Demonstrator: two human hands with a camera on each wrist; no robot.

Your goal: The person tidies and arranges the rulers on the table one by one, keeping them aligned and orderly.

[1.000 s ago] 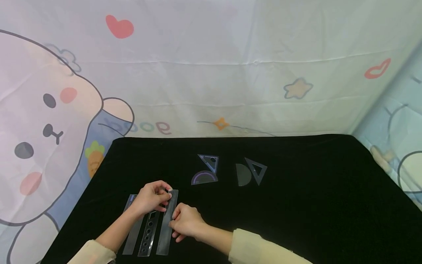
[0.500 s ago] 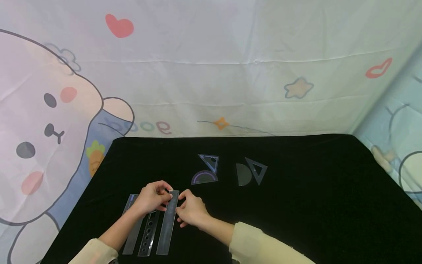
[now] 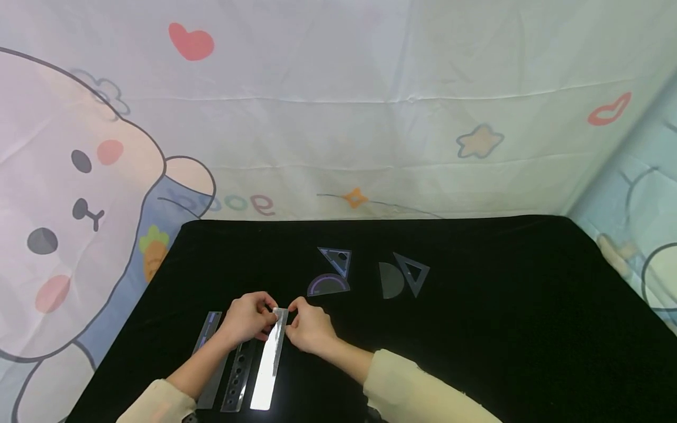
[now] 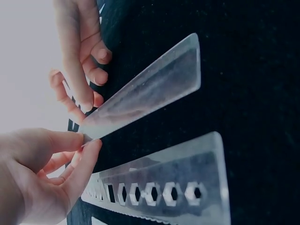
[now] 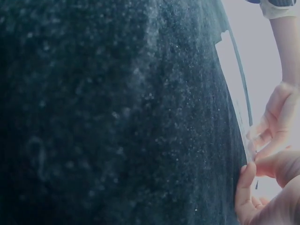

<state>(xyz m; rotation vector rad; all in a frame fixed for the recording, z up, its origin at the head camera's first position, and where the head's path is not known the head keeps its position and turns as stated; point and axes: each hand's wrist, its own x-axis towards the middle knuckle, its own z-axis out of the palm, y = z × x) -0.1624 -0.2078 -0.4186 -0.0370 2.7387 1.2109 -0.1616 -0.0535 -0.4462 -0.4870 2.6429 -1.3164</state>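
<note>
A clear plastic ruler [image 3: 270, 364] lies lengthwise on the black cloth, bright with glare in the head view. My left hand [image 3: 248, 317] pinches its far end between thumb and fingers; in the left wrist view the thumb [image 4: 70, 140] rests on the tip. At the same end, my right hand [image 3: 312, 329] has its fingertips right at the ruler's right edge, index and thumb apart. To the left lies a ruler with a row of cut-out holes [image 3: 238, 376]. Beyond it is another clear ruler [image 3: 210, 382], partly hidden under my left forearm.
Further back on the black cloth [image 3: 502, 329] lie two set squares, one purple-edged [image 3: 344, 262] and one plain [image 3: 420, 276]. Beside them are a purple-marked protractor [image 3: 328, 286] and a plain half-round protractor [image 3: 390, 280]. A printed curtain [image 3: 370, 117] hangs behind.
My right hand has slid up along the ruler's right edge to its far end. The ruler has shifted slightly and now shines with glare. My left hand has kept its pinch.
</note>
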